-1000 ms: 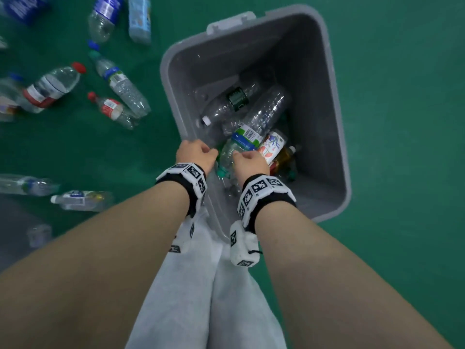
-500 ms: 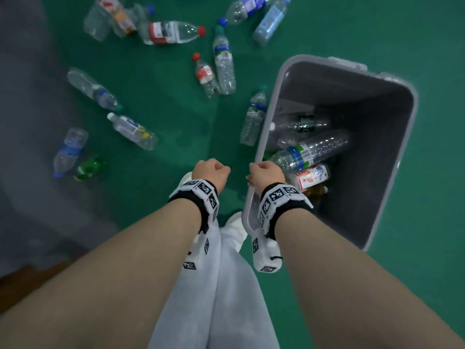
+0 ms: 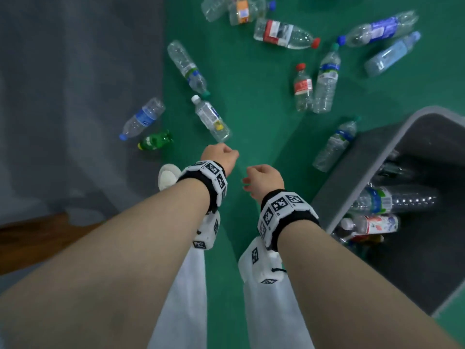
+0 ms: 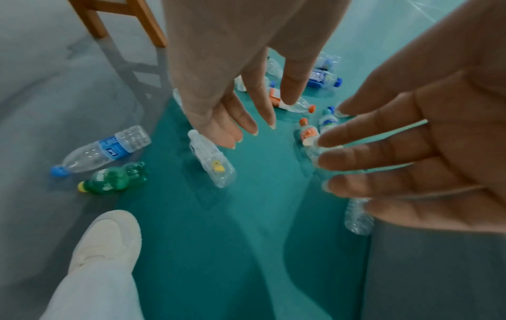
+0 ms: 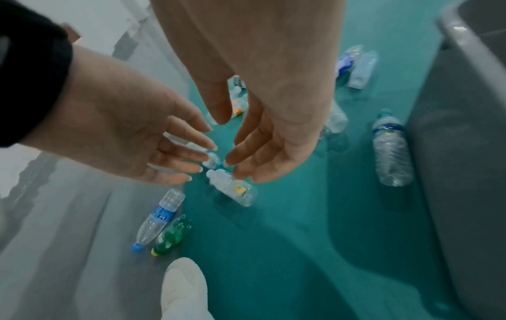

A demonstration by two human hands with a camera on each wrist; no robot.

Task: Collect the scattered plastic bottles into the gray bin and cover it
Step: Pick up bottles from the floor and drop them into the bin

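The gray bin (image 3: pixel 357 177) stands at the right with several bottles (image 3: pixel 395 199) inside; its wall (image 5: pixel 465 151) shows in the right wrist view. Both hands hang side by side over the green floor, left of the bin. My left hand (image 3: pixel 221 154) (image 4: pixel 263 121) holds nothing, its fingers relaxed and pointing down. My right hand (image 3: pixel 261 176) (image 5: pixel 232 149) is likewise empty, fingers loosely spread. Just beyond the left hand lies a clear white-capped bottle (image 3: pixel 211 119) (image 4: pixel 210 160) (image 5: pixel 232 188). Another clear bottle (image 3: pixel 334 144) (image 5: pixel 391 151) lies against the bin's outer wall.
A green bottle (image 3: pixel 154 141) and a blue-labelled bottle (image 3: pixel 142 119) lie at the edge of the gray floor. Several more bottles (image 3: pixel 285 34) are scattered farther off. My white shoe (image 3: pixel 167 176) is below the left hand. A wooden chair leg (image 4: pixel 147 23) stands behind.
Both hands have left the bin's near rim and moved left over the green floor, toward the white-capped bottle. The bin now sits at the right edge of the view.
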